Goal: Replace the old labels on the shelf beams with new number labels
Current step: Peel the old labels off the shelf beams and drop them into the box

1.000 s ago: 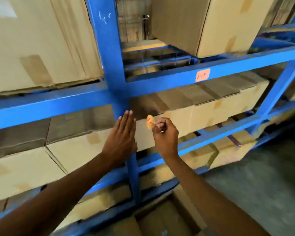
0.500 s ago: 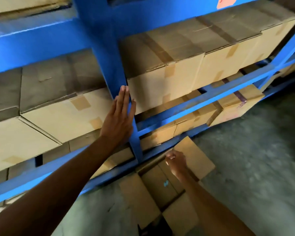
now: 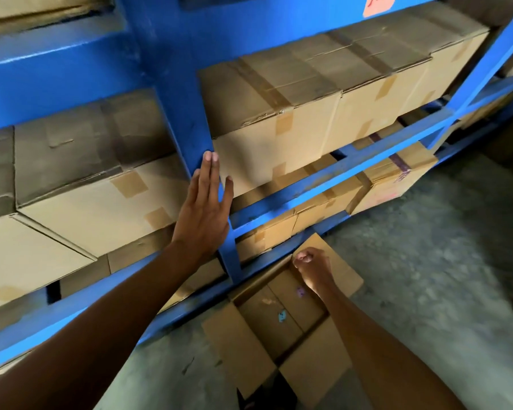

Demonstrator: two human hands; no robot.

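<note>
The right hand (image 3: pixel 311 269), in the lower centre of the frame, hangs over an open cardboard box (image 3: pixel 279 318) on the floor with its fingers curled into a loose fist; whether anything sits inside that fist cannot be told. Small scraps, one pale blue (image 3: pixel 282 315) and one purplish (image 3: pixel 300 291), lie on the box's inner flaps below the hand. The box stands on the grey concrete floor (image 3: pixel 427 276), just in front of the lowest blue beam.

Higher and to the left, in the middle of the frame, the left hand (image 3: pixel 203 214) lies flat with straight fingers (image 3: pixel 211 170) against the blue upright post (image 3: pixel 190 119) of the rack, its little finger spread slightly toward the carton on the right. It holds nothing.

Behind the hand, taped cardboard cartons (image 3: pixel 279 119) fill the shelves on both sides of the post, with more cartons tucked on the level below. A blue shelf beam (image 3: pixel 338 173) slants across the right half of the frame beneath the upper row of cartons.

Farthest off, at the top right edge of the frame, an orange label (image 3: pixel 378 4) with red handwriting sticks to the upper shelf beam (image 3: pixel 279 16), partly cut off by the frame.
</note>
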